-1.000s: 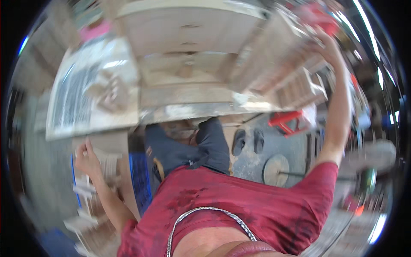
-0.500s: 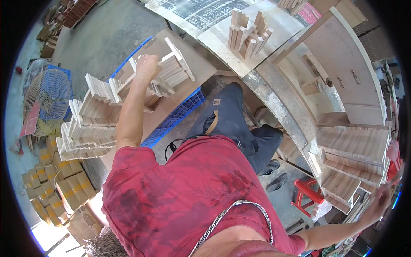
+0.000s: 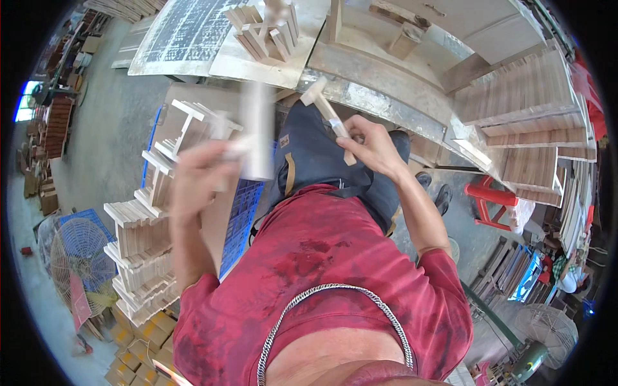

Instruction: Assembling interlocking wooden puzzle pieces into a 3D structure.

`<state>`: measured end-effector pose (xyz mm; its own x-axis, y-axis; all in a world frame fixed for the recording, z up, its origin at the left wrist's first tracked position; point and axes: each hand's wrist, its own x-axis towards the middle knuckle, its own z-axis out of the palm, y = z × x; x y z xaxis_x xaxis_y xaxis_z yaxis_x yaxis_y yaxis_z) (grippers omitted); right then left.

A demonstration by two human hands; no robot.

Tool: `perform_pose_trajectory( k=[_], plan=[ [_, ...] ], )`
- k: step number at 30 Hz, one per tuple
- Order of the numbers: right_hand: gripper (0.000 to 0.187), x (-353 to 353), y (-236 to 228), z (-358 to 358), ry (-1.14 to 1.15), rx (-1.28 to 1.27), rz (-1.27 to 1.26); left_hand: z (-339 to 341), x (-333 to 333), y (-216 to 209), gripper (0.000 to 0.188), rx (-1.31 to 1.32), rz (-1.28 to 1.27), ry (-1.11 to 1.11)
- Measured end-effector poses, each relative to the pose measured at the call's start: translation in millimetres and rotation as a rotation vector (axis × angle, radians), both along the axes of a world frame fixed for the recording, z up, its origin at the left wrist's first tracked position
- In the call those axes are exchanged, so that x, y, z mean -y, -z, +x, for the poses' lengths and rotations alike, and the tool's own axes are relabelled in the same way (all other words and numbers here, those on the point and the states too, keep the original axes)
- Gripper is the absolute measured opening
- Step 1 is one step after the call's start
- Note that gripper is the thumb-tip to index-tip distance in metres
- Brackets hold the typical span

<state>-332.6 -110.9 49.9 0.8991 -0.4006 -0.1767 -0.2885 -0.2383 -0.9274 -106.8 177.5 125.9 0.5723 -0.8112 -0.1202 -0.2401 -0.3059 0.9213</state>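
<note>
My left hand [image 3: 206, 174], smeared by motion, is over the near side of the left-hand stacks and closed on a pale wooden piece [image 3: 259, 135] that stands out as a blurred upright board. In front of my lap, my right hand [image 3: 370, 145] grips a T-shaped wooden piece [image 3: 335, 119] between thumb and fingers, its crosspiece pointing away from me. The two pieces are apart. Beside my left arm, stacked wooden frame pieces [image 3: 138, 225] stand in uneven rows.
A bundle of wooden sticks [image 3: 264, 35] stands on the worktable [image 3: 206, 58] ahead. Stacked boards [image 3: 521, 90] rise at the right above a red stool [image 3: 486, 202]. A blue crate [image 3: 241, 222] sits by my left leg, and a fan [image 3: 80, 248] stands farther left.
My left hand has come from the stacks toward my lap with a pale wooden piece. My right hand has swung in from the far right and now holds the T-shaped piece. The view has turned.
</note>
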Motion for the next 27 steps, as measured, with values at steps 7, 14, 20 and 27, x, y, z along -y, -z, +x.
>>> perform_pose_trajectory(
  k=[7, 14, 20, 27],
  plan=[
    [0.029, -12, 13, -13, 0.066, 0.096, 0.065, -52, 113, 72, 0.028, -0.108, 0.056, 0.27],
    [0.027, 0, 25, -43, 0.24, 0.021, 0.089, -64, 163, 77, 0.023, -0.249, 0.122, 0.371],
    [0.027, 5, 29, -46, 0.181, -0.014, 0.107, -58, 183, 104, 0.025, -0.338, 0.193, 0.459],
    [0.024, 5, 50, -41, 0.273, 0.207, 0.324, -63, 187, 91, 0.032, -0.294, -0.141, 0.38]
  ],
)
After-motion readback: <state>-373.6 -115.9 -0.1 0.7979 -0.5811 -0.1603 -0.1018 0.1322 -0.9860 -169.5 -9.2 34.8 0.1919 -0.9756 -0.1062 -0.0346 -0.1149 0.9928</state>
